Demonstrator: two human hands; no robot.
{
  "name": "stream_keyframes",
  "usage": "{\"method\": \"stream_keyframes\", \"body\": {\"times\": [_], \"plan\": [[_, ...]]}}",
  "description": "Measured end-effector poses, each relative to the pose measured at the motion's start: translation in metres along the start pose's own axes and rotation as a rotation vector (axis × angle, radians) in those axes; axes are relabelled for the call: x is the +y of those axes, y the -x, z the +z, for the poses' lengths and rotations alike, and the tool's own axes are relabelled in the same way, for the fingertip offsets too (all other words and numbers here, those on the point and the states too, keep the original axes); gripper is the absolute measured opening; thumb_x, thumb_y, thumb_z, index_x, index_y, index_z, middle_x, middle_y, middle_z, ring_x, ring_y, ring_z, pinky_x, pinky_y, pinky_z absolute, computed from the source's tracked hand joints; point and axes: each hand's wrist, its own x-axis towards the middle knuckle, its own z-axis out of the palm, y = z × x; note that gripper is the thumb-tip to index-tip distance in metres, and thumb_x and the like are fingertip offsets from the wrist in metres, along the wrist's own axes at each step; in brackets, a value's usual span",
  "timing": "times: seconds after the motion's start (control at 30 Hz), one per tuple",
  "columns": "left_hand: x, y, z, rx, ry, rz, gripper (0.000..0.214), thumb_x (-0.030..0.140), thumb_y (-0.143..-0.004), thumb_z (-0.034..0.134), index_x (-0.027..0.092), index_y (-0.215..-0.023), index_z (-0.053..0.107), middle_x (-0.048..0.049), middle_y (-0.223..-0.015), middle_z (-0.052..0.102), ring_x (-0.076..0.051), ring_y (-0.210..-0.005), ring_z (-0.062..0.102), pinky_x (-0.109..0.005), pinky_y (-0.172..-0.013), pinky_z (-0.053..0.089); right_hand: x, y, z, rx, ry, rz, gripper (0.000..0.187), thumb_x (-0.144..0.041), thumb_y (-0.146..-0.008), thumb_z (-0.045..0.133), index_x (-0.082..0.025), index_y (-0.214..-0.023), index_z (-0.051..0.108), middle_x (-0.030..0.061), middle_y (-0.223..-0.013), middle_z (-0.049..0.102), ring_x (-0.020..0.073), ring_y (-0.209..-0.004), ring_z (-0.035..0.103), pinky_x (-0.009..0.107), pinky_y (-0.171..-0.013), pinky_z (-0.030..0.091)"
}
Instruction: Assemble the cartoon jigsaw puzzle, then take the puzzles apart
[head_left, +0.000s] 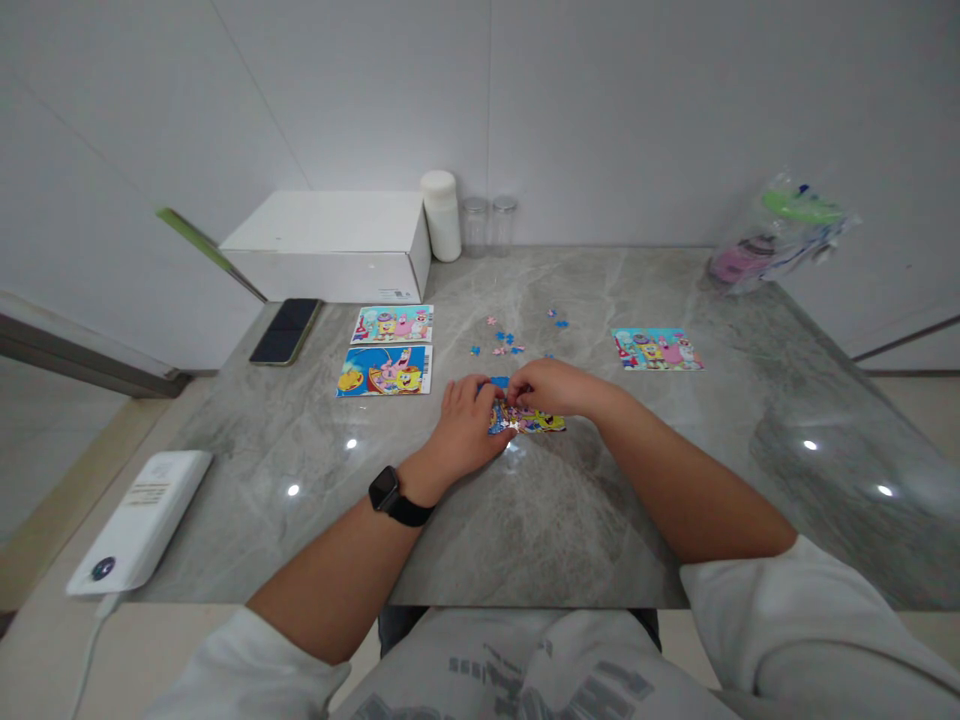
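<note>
Both hands meet over a partly built cartoon jigsaw [534,422] lying on the grey marble table [600,500]. My left hand [466,425], with a black watch on its wrist, rests on the puzzle's left side. My right hand [551,386] lies across its top edge, fingertips pinched at a small piece; the piece itself is mostly hidden. Loose blue and pink pieces [504,342] lie scattered just beyond the hands.
Two finished cartoon pictures [388,348] lie at left, another [657,349] at right. A phone [286,330], white box [334,245], white bottle [441,214] and two jars [487,224] stand behind. A white power bank [142,520] sits at the near left edge, a plastic bag [776,235] at far right.
</note>
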Motion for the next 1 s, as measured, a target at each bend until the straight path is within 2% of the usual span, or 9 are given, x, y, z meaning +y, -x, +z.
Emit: {"method": "stream_keyframes", "body": {"times": [0.33,0.53,0.77,1.0], "plan": [[0.0013,0.0002,-0.0009,0.009,0.018,-0.006,0.047,0.039,-0.084,0.080,0.023,-0.124,0.060,-0.0145,-0.136,0.056,-0.035,-0.132,0.052,-0.058,-0.115,0.042,-0.0041,0.0048,0.0000,0.007,-0.072,-0.015,0.018,-0.019,-0.086,0.067,-0.021,-0.099,0.080,0.0015,-0.094,0.081,0.0159,-0.085,0.070,0.022,-0.068,0.041],[0.0026,0.0000,-0.0021,-0.001,0.025,-0.011,0.049,0.035,-0.082,0.082,0.022,-0.124,0.060,-0.0144,-0.137,0.056,-0.035,-0.131,0.052,-0.057,-0.114,0.043,-0.0009,0.0053,-0.0009,0.010,-0.103,-0.041,0.019,-0.019,-0.087,0.065,-0.020,-0.100,0.079,0.0017,-0.095,0.080,0.0152,-0.084,0.069,0.022,-0.068,0.041],[0.0016,-0.0011,-0.0019,0.010,0.044,-0.017,0.048,0.037,-0.083,0.080,0.023,-0.125,0.061,-0.0139,-0.137,0.055,-0.035,-0.131,0.053,-0.056,-0.114,0.043,-0.0033,0.0037,0.0011,0.012,-0.077,0.005,0.020,-0.018,-0.086,0.065,-0.021,-0.100,0.080,0.0018,-0.094,0.081,0.0161,-0.084,0.069,0.023,-0.068,0.041],[-0.0005,-0.0025,0.0043,0.028,0.011,-0.021,0.043,0.039,-0.087,0.076,0.022,-0.124,0.061,-0.0146,-0.135,0.057,-0.035,-0.136,0.052,-0.064,-0.123,0.030,-0.0060,0.0039,0.0004,0.019,-0.064,0.015,0.020,-0.018,-0.087,0.065,-0.021,-0.100,0.080,0.0016,-0.094,0.081,0.0153,-0.083,0.070,0.022,-0.067,0.041]]}}
